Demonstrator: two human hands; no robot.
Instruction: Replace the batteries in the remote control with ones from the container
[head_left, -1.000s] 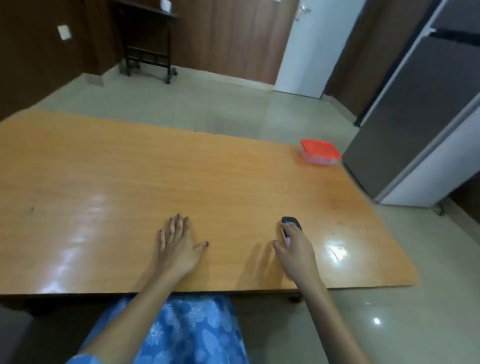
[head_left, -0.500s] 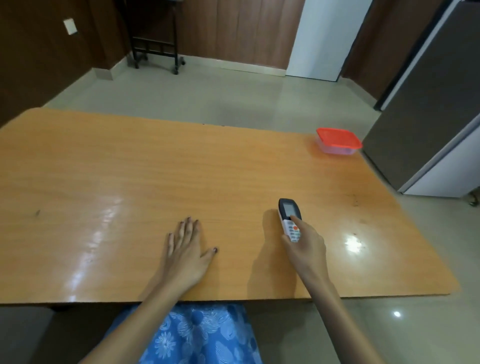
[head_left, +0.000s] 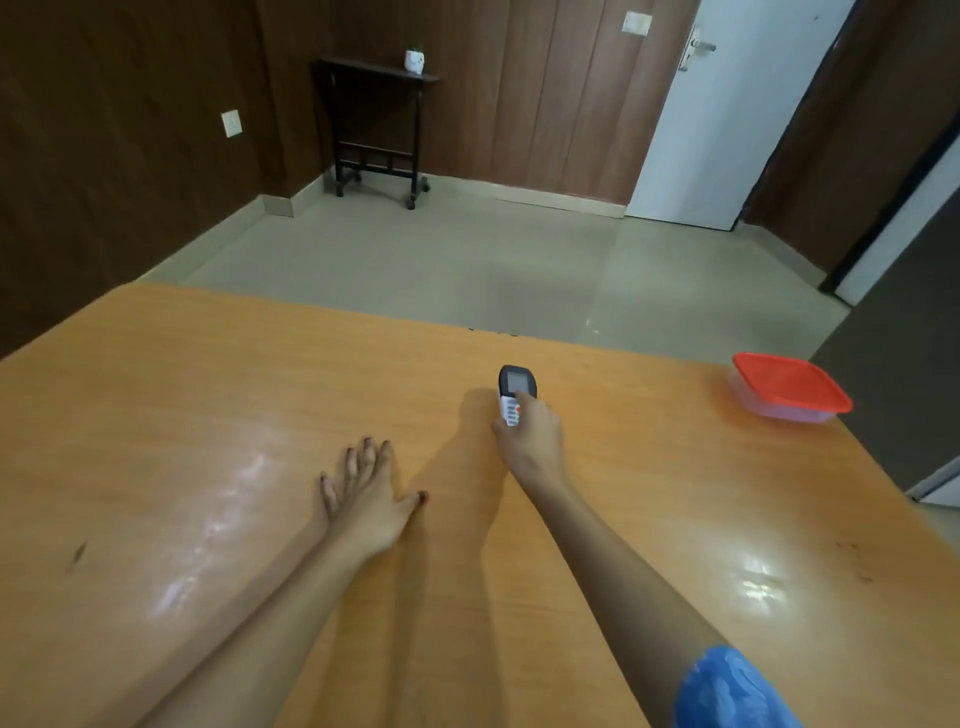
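Observation:
A small white remote control (head_left: 511, 391) with a dark screen end and an orange button is held by my right hand (head_left: 532, 436), above the orange wooden table (head_left: 208, 395). The fingers curl round its lower half and the thumb lies on the keypad. My left hand (head_left: 363, 493) lies flat on the table, fingers straight, to the left of the right arm. A clear plastic container with a red lid (head_left: 789, 387) stands closed at the table's far right corner, well away from both hands. Its contents cannot be made out.
A grey cabinet or fridge (head_left: 904, 374) stands close to the table's right edge behind the container. Beyond the table lies tiled floor, with a small dark wheeled stand (head_left: 376, 130) holding a white pot by the wooden wall, and a white door (head_left: 727, 114).
My right hand has picked the remote up off the table and carried it forward, screen end pointing away. The head view has tilted upward. The left hand stays flat.

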